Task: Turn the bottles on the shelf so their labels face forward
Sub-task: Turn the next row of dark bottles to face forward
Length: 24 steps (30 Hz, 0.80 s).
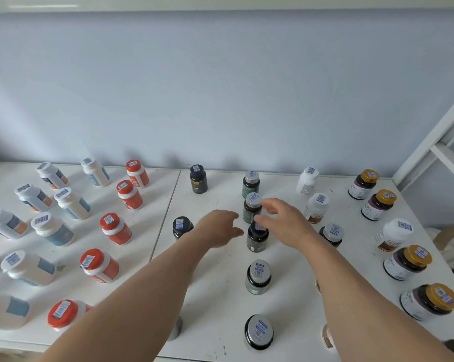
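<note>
My hands reach over the white shelf [220,283] toward the middle column of upright bottles. My right hand [283,223], fingers loosely spread and gripping nothing, hovers just above the black-capped dark bottle [257,237], thumb near its cap. My left hand [220,227], relaxed and empty, sits just left of that bottle, a small gap between. The bottle stands with its long axis vertical between both hands; the right looks nearer for the twist. A silver-capped bottle [252,209] stands just beyond.
</note>
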Each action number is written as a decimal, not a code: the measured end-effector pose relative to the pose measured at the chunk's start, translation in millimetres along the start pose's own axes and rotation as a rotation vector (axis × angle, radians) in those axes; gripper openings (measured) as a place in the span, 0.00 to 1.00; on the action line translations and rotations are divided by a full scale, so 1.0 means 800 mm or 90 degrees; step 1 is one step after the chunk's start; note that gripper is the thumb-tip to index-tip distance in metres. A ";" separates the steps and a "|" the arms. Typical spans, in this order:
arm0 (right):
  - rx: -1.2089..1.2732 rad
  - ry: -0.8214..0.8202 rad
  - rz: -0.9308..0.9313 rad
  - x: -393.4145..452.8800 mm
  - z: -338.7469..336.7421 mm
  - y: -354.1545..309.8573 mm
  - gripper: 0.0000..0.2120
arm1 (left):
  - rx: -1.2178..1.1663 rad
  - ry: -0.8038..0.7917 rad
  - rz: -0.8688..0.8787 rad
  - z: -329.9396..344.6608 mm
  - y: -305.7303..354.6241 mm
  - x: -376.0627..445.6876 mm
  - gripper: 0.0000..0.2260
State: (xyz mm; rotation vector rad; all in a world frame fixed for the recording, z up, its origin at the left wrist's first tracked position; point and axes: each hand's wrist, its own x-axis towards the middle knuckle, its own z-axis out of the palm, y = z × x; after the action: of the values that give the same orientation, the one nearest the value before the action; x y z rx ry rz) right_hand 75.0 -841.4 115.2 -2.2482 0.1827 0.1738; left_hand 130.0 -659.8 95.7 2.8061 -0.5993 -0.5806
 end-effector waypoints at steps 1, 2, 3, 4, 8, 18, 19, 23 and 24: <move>-0.019 0.027 -0.006 0.007 -0.004 -0.003 0.24 | -0.002 0.004 -0.005 -0.001 -0.001 0.004 0.26; -0.039 0.043 -0.013 0.014 -0.008 -0.007 0.24 | -0.004 0.009 -0.008 -0.003 -0.002 0.009 0.26; -0.059 0.049 -0.016 0.023 -0.012 -0.010 0.23 | -0.008 0.014 -0.009 -0.005 -0.002 0.014 0.26; -0.073 0.047 -0.016 0.031 -0.015 -0.012 0.24 | -0.015 0.018 -0.009 -0.007 -0.003 0.019 0.26; -0.115 -0.016 0.013 0.059 -0.015 -0.012 0.27 | -0.024 0.007 0.001 -0.013 -0.005 0.039 0.27; -0.034 -0.063 0.092 0.081 -0.005 -0.010 0.30 | -0.019 -0.025 0.041 -0.025 -0.017 0.078 0.28; -0.030 -0.062 0.107 0.078 -0.006 -0.011 0.34 | -0.019 -0.029 0.043 -0.024 -0.018 0.080 0.28; -0.044 -0.093 0.184 0.048 -0.017 -0.020 0.48 | -0.020 -0.030 0.045 -0.025 -0.017 0.084 0.28; -0.051 -0.112 0.195 0.040 -0.018 -0.021 0.48 | -0.021 -0.028 0.044 -0.025 -0.017 0.084 0.28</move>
State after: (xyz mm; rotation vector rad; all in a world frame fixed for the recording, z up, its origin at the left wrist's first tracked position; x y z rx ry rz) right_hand 110.4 -844.1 131.0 -2.2589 0.4323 0.5488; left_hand 199.2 -674.3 87.3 2.7367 -0.6859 -0.6349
